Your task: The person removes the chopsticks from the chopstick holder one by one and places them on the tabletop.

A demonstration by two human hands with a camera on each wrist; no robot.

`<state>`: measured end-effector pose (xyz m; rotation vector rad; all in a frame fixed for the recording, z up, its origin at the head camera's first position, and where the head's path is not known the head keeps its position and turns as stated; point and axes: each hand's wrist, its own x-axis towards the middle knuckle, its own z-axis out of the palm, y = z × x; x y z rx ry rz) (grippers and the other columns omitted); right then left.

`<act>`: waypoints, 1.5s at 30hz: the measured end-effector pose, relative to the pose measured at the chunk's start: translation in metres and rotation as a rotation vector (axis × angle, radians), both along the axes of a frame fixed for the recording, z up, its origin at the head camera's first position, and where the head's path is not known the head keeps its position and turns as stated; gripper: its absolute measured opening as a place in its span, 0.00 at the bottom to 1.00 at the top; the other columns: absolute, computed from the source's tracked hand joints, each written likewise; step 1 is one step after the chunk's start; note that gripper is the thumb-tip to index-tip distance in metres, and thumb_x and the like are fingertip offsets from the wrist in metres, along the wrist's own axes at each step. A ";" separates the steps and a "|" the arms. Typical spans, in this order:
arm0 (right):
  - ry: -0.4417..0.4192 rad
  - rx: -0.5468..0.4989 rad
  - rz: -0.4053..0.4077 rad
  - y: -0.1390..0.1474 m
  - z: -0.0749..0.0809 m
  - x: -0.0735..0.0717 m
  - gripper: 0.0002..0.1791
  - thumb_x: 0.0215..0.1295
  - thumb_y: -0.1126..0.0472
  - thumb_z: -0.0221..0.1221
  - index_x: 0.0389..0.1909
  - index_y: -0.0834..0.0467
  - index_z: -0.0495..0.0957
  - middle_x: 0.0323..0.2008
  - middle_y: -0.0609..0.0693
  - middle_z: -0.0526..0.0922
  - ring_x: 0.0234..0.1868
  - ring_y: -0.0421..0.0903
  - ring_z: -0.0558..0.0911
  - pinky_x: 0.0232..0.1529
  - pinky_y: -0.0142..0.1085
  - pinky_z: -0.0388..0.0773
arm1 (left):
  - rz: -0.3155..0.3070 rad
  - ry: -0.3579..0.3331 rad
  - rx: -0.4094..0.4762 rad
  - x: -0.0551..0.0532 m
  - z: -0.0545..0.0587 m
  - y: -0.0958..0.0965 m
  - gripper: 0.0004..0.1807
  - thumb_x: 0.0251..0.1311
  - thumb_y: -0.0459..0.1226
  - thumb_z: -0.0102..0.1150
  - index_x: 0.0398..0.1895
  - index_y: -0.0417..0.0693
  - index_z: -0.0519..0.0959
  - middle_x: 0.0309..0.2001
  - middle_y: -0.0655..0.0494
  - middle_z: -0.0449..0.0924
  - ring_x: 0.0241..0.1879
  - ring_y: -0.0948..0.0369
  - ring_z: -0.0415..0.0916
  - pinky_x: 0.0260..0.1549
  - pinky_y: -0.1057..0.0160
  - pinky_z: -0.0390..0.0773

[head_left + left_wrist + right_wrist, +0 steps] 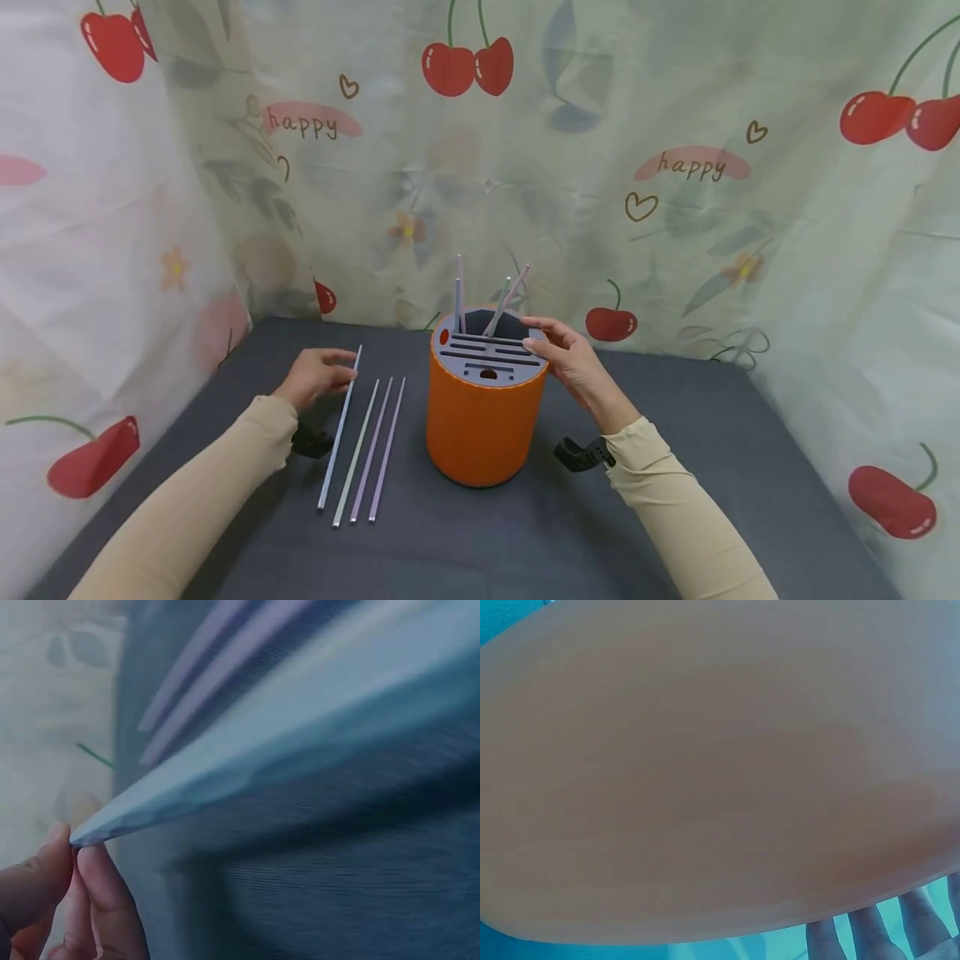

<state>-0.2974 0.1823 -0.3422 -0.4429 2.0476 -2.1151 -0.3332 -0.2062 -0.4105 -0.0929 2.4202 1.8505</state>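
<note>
My left hand (318, 377) pinches a light blue chopstick (340, 433) near its far, thinner end, between thumb and fingertips. The left wrist view shows the tip of this chopstick (225, 776) between thumb and fingers. Just right of it a pale green chopstick (357, 452) and two purple chopsticks (372, 450) lie side by side. An orange round utensil holder (480, 433) with a grey slotted top stands upright. My right hand (573, 358) grips its right rim, thumb over the top. Its orange wall (705, 787) fills most of the right wrist view, fingertips along the lower edge.
Several chopsticks (458, 304) stand in the holder's rear opening, leaning different ways. A dark grey cloth (675, 467) covers the table. Curtains with cherry prints (525, 183) hang behind and on both sides. Each wrist carries a black band mount (583, 455).
</note>
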 end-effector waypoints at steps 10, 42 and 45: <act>-0.001 0.004 0.004 -0.001 0.000 0.000 0.25 0.64 0.61 0.58 0.61 0.59 0.66 0.68 0.46 0.58 0.69 0.44 0.55 0.60 0.44 0.66 | 0.025 -0.136 -0.074 0.004 -0.045 -0.009 0.23 0.52 0.22 0.60 0.54 0.26 0.71 0.34 0.46 0.78 0.24 0.65 0.77 0.26 0.65 0.81; -0.007 -0.010 0.000 -0.002 0.001 0.000 0.25 0.63 0.61 0.58 0.61 0.58 0.67 0.66 0.47 0.61 0.63 0.48 0.64 0.54 0.39 0.71 | 0.021 -0.132 0.013 0.001 -0.015 -0.012 0.26 0.57 0.28 0.60 0.58 0.29 0.68 0.45 0.42 0.76 0.33 0.62 0.79 0.38 0.62 0.81; -0.005 -0.007 -0.004 -0.001 0.001 0.000 0.24 0.64 0.61 0.58 0.61 0.58 0.67 0.66 0.48 0.61 0.62 0.49 0.64 0.52 0.37 0.72 | -0.072 -0.041 0.107 0.002 0.026 -0.001 0.29 0.61 0.34 0.57 0.64 0.34 0.63 0.54 0.41 0.70 0.41 0.63 0.77 0.46 0.62 0.78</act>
